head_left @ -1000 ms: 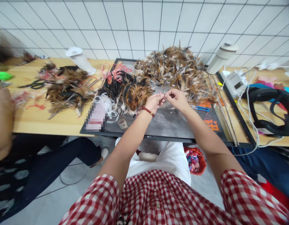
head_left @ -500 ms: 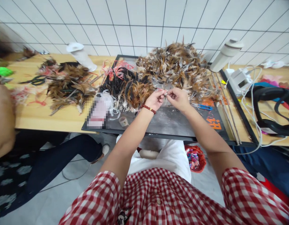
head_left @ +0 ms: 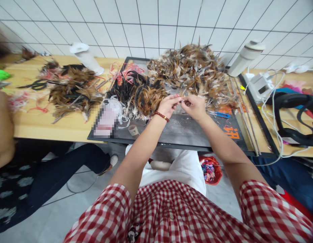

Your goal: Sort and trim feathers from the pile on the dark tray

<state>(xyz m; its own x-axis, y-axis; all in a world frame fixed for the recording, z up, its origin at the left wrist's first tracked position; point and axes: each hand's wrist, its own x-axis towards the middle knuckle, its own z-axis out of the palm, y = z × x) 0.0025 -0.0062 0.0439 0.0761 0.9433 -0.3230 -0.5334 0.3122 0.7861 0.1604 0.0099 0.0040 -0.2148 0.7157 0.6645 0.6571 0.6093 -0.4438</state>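
My left hand (head_left: 170,104), a red bead bracelet (head_left: 161,116) at its wrist, is closed in a pinch over the dark board (head_left: 171,133). Fingertip to fingertip with it, my right hand (head_left: 195,106) is closed too, its thumb and forefinger bent together. Something small, pale and brownish shows at the fingertips, too little of it to name. Behind my right hand rises a big heap of brown and cream feathers (head_left: 189,71). A bundle of black and brown feathers (head_left: 138,94) lies just left of my left hand.
Blue thread snips (head_left: 221,115) lie right of my right forearm, near thin sticks (head_left: 247,118). A small roll (head_left: 133,130) sits at the board's front. Bottles (head_left: 246,58) stand at the back. Left are black scissors (head_left: 34,85), more feathers (head_left: 72,87) and another person's arm (head_left: 3,128).
My fingertips have shifted slightly to the right, still close together, and my right fingers are more curled. The feather piles stay as they were.
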